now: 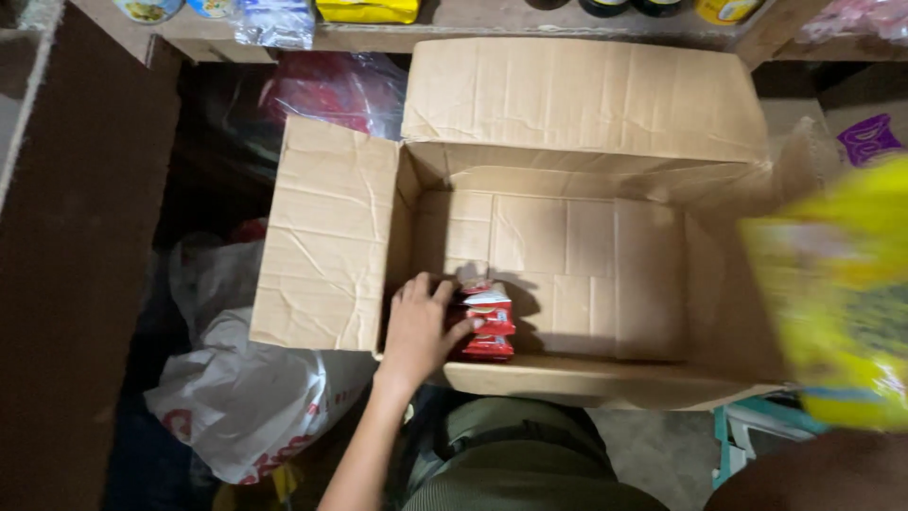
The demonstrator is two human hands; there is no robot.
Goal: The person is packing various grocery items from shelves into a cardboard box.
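Cardboard box (567, 104), head view: left hand (421, 326) inside near-left corner, fingers curled around red packets (489, 324), stacked just right of palm. Right hand out of view; blurred yellow pack (837, 284) at right.

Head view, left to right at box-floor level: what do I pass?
White plastic bag → left box flap → left hand → red packets → bare box floor → blurred yellow package.

Packets (488, 324) inside box (586, 95), bag (246, 397) left
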